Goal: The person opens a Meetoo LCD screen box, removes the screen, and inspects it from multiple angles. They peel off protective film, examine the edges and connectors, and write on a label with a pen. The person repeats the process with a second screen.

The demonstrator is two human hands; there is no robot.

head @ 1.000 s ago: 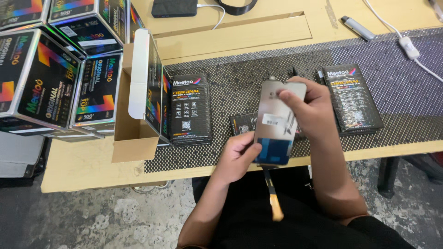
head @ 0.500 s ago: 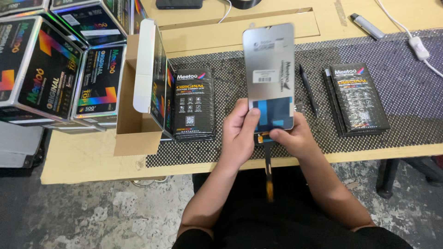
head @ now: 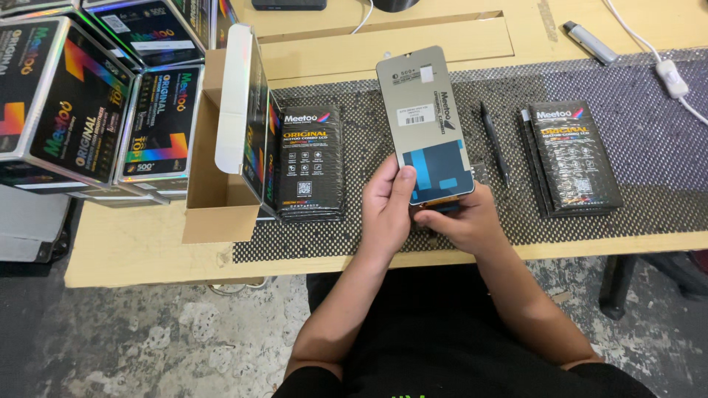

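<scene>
Both hands, left and right, grip a phone display panel by its lower end above the table; it looks unpacked, with black pouches waiting beside the open carton.

You hold a phone screen panel whose back looks like smooth, matt grey metal with paper stickers and a glossy blue film. Under it lies a dotted, rough-looking mat on a pale wooden table. The open carton is plain brown cardboard; the stacked boxes are glossy.
</scene>
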